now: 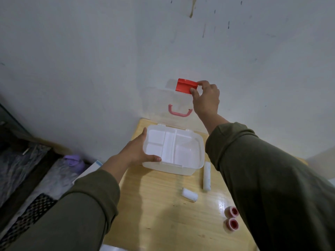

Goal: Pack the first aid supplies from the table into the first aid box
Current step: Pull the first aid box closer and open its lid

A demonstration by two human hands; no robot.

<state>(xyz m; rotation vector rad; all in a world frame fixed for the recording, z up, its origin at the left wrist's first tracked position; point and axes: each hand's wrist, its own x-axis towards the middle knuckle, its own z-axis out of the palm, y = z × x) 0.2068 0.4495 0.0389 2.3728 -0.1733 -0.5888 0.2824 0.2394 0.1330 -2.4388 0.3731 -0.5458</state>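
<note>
A translucent white first aid box (196, 166) stands open at the far end of the wooden table (163, 205), with a white divided tray inside. Its clear lid (159, 105) is raised against the wall and carries a pink handle (180, 111) and a red latch (186, 85). My right hand (206, 98) pinches the red latch at the lid's top edge. My left hand (137, 151) grips the box's left front rim. Two white bandage rolls, a long one (206, 176) and a short one (189, 195), lie in front of the box. Two tape rolls (231, 217) with red cores sit at the right.
A pale wall (163, 42) rises directly behind the table. Left of the table lie a purple bottle (74, 161), a white and blue box (90, 170) and dark patterned fabric (27, 178). My olive sleeves cover the table's near left and right parts.
</note>
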